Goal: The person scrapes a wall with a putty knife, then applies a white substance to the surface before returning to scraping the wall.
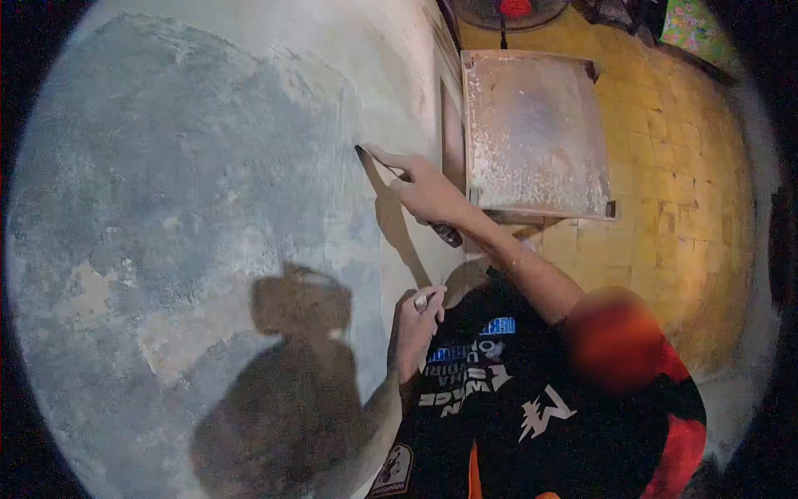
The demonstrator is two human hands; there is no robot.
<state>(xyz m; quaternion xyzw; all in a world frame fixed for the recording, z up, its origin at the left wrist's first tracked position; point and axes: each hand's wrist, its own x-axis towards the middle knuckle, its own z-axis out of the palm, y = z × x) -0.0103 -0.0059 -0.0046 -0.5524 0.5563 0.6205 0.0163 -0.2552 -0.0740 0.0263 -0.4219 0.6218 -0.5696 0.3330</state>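
Observation:
My right hand (428, 190) is closed around a putty knife (449, 236). Its dark handle end sticks out below the palm, and its thin dark tip touches the wall (208, 150), with the index finger stretched along it. Most of the blade is hidden or seen edge-on. Grey, patchy coating covers much of the wall, with paler plaster near the hand. Lower down, close to my chest, my left hand (416, 328) is curled closed by the wall. A ring-like shiny thing shows at its fingers; whatever they hold, if anything, cannot be made out.
A paint-spotted, pale square stool or small table (536, 133) stands right beside my right forearm. Yellowish tiles make up the floor (665, 208). A fan (511, 12) with a red centre is at the top edge, near a flowered cloth (694, 33). My shadow falls across the wall.

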